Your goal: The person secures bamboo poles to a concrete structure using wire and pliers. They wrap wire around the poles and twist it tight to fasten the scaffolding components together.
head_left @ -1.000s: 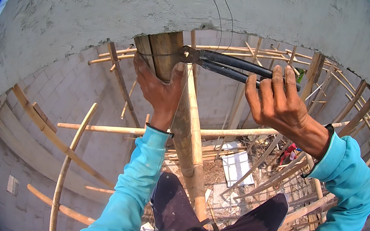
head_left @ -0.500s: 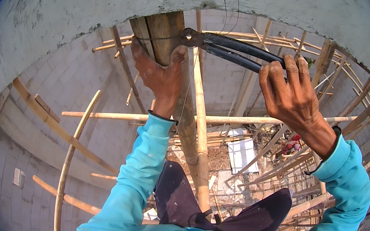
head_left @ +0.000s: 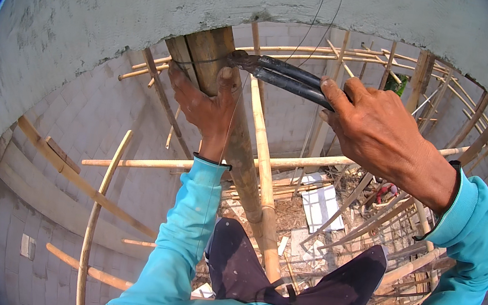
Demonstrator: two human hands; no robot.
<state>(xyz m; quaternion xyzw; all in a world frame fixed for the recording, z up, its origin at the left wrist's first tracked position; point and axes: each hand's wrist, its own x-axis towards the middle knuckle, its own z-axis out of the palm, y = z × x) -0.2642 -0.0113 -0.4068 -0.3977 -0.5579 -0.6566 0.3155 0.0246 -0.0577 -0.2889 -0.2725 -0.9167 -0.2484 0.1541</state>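
My left hand (head_left: 207, 109) grips a thick brown bamboo post (head_left: 210, 48), fingers at its left side and thumb at its right, just under the concrete edge. A thin dark tie wire (head_left: 202, 60) crosses the post above this hand. In my right hand (head_left: 384, 133) are the black handles of a pair of pincers (head_left: 288, 79), held nearly level and close together. The pincers' jaws touch the post's right side where the wire is; their bite on the wire is too small to make out.
A rough grey concrete beam (head_left: 153, 2) spans the top. Bamboo poles (head_left: 217, 166) cross around and below me. Far down lies rubble-strewn ground with a white panel (head_left: 322, 207). A person in red (head_left: 387, 190) is below at the right. Two thin wires (head_left: 318, 13) hang at the beam.
My right hand has rolled over, its back now facing up, and turned the pincers. The handles have come closer together and tilt down to the right. My left hand stays on the post.
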